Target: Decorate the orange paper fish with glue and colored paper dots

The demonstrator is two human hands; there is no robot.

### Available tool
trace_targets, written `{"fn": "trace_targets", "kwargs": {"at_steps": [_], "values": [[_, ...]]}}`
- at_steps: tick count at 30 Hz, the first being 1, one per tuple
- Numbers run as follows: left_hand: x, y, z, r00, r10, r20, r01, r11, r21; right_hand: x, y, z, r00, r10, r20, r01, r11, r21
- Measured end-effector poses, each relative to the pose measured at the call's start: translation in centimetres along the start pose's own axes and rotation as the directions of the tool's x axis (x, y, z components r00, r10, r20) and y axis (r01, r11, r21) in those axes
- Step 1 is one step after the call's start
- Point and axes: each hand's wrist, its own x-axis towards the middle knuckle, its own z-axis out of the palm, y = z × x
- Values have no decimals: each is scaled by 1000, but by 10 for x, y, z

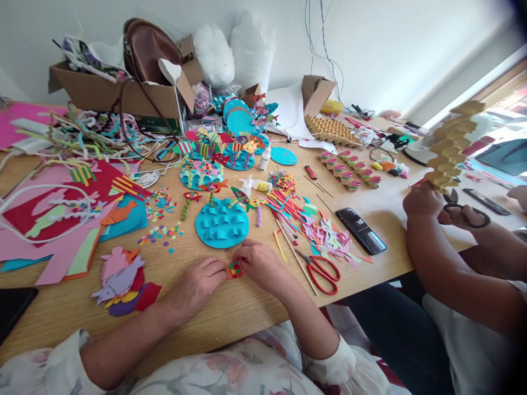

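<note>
A small orange paper fish with coloured dots [235, 270] lies at the table's front, between my two hands. My left hand [195, 282] grips its left end, fingertips together at the edge. From the right, my right hand [261, 266] pinches at its upper right side; the fingertips partly cover it. Just beyond stands a round blue paper base [221, 224] with rows of raised strips. Paper dots [158, 236] are scattered to the left, near a pile of cut paper fish [121, 280]. Red-handled scissors [323, 273] rest to the right.
Paper scraps [329, 236], a black phone [360, 230] and glue bottles [264, 158] lie around. Finished fish pieces [201, 170] stand farther back. At right, a co-worker's hands hold an egg carton [450, 148] and black scissors [469, 215]. A cardboard box [111, 93] stands at the back.
</note>
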Motion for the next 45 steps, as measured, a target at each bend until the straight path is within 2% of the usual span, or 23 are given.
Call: {"fn": "trace_targets", "kwargs": {"at_steps": [15,20,30,45], "values": [[0,0,-1,1000,13,-18,-13,1000,25,-2,6,3,999,-40,13,40,999,-10],[1,2,-1,999,10,-33,-9,1000,22,-5,6,-1,999,-24,-32,25,999,21],[4,2,-3,999,15,-42,-14,999,29,1,3,6,1000,4,13,-4,998,66],[3,2,-3,998,28,-52,-26,999,45,-1,6,6,999,11,-39,-6,992,129]]}}
